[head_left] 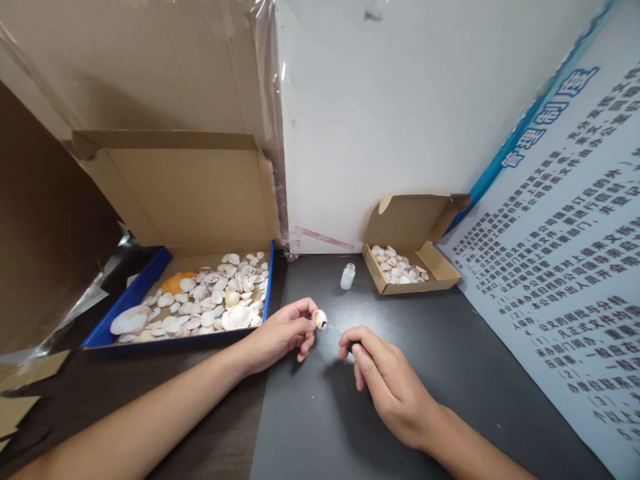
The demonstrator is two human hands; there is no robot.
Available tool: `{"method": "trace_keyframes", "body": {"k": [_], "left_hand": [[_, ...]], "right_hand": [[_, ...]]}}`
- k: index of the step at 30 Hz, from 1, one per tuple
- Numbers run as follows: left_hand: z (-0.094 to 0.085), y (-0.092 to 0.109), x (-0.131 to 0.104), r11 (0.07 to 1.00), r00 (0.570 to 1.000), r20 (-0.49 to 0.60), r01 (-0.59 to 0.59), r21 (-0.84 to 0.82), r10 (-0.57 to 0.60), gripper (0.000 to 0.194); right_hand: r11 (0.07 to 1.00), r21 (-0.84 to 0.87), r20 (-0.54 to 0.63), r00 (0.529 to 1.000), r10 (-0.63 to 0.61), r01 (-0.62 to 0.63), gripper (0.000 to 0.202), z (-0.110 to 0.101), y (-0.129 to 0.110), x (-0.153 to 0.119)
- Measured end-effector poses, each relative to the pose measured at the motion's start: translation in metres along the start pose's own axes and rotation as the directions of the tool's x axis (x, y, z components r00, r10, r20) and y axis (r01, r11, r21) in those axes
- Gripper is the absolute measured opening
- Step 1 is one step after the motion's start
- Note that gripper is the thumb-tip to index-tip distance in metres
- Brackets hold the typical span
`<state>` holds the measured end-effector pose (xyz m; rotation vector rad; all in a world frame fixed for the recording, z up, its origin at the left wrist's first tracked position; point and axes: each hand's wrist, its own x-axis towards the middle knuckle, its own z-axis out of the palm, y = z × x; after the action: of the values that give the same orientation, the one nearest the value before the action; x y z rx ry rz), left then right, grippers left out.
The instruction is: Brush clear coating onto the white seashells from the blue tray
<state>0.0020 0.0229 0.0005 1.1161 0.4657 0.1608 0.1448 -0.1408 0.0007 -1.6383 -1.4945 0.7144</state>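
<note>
Over tabletop (310,427), left hand (284,333) pinching shell (320,319), right hand (383,377) gripping black handle (353,347)

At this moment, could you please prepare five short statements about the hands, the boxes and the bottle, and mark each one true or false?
1. The left hand holds a shell. True.
2. The right hand is empty. False: it holds a small black object, partly hidden.
3. In the picture, the bottle stands left of the small box. True.
4. The blue-sided box is shut. False: its lid stands open.
5. Loose shells lie in the small box. True.
</note>
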Motion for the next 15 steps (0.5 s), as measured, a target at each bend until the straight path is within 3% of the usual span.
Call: {"method": "trace_keyframes", "body": {"k": [4, 9, 15], "left_hand": [[-0.0006, -0.0001, 0.0003, 1.0, 1.0, 0.005, 0.001, -0.002, -0.001, 0.015], [-0.0014, -0.0011, 0.0009, 1.0, 1.0, 0.011, -0.003, 0.0, 0.003, 0.015], [0.0008, 0.0008, -0.0003, 1.0, 1.0, 0.006, -0.003, 0.018, 0.003, 0.016]], "right_hand": [[0.995, -0.066, -0.074, 0.995, 0.067, -0.072, 0.027, -0.0008, 0.0013, 0.001], [1.0, 0.0, -0.007, 1.0, -0.014, 0.014, 0.028, -0.0007, 0.0002, 0.0007], [1.0, -0.02, -0.038, 0.999, 0.009, -0.01, 0.027, -0.0004, 0.0007, 0.0016]]}}
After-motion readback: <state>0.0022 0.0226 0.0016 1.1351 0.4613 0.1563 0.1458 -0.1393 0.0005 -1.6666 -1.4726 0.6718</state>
